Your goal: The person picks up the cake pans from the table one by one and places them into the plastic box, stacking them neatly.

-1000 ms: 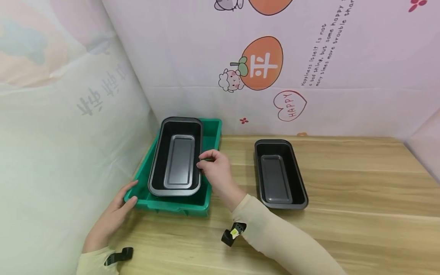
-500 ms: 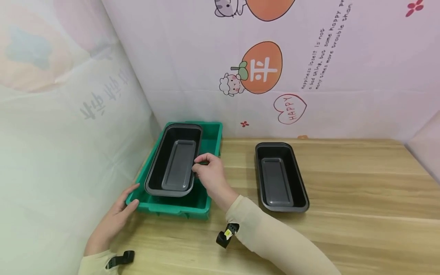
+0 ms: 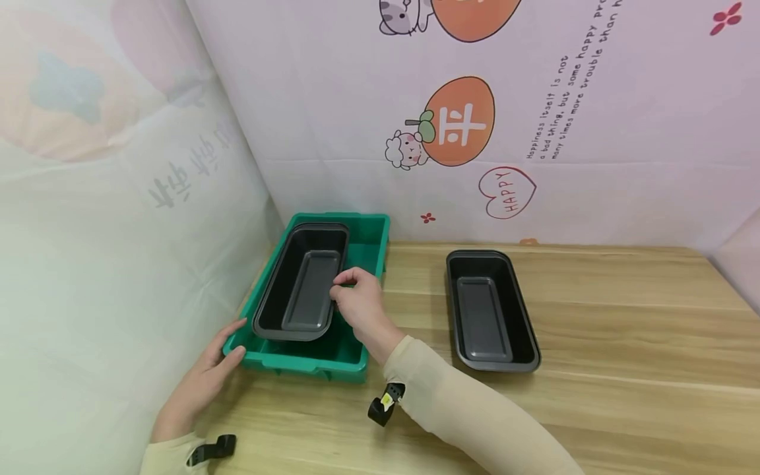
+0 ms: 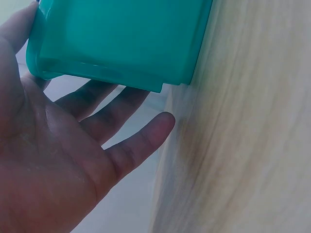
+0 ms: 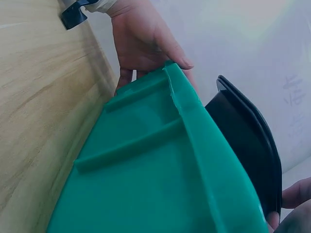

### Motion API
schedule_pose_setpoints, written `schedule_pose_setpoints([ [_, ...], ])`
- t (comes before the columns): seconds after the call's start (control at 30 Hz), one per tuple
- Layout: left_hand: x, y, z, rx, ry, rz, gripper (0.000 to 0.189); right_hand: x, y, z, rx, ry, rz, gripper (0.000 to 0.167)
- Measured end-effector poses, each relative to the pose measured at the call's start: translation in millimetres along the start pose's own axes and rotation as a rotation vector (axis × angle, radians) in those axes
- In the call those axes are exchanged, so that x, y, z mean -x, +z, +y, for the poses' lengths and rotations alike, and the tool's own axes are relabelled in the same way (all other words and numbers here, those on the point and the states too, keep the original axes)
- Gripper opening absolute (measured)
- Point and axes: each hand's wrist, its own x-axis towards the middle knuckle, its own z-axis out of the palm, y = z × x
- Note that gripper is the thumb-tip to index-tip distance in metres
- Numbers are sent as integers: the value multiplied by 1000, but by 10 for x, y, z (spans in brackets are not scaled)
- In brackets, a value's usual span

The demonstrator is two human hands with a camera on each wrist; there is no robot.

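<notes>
Between seven and eight o'clock in the head view, nearest the wearer, a pale sleeve (image 3: pixel 172 458) is banded by a black strap (image 3: pixel 212 450). Just beyond, at eight, the left hand (image 3: pixel 198 389) is placed at the near-left corner of a green tray (image 3: pixel 341 343); its thumb and fingers are spread and fairly straight, laid against the tray without being curled round it. Near six, close to centre, the right edge of a dark loaf pan (image 3: pixel 303 284) is pinched between thumb and forefinger of the right hand (image 3: pixel 363 305). That pan is held at eight, over the tray; from the right wrist it is seen raised above the tray's rim, and whether the tray's floor is touched cannot be told. At four, well apart, a second pan (image 3: pixel 489 310) is set upright on the wood-grain table (image 3: pixel 623 330). Farthest off, at twelve, a printed sheet (image 3: pixel 332 119) is hung, marked at one with an orange motif (image 3: pixel 462 122).
</notes>
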Motion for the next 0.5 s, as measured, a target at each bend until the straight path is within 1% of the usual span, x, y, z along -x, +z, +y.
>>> schedule_pose_setpoints([
  [0.17, -1, 11, -22, -2, 2, -1, 56, -31, 48, -1, 45, 4, -4, 13],
  [0.37, 0, 9, -29, 5, 1, 1, 55, -82, 67, -5, 97, 11, -8, 9],
  [0.5, -10, 10, -44, -7, 8, 9, 55, -91, 69, -13, 141, 16, -11, 8],
])
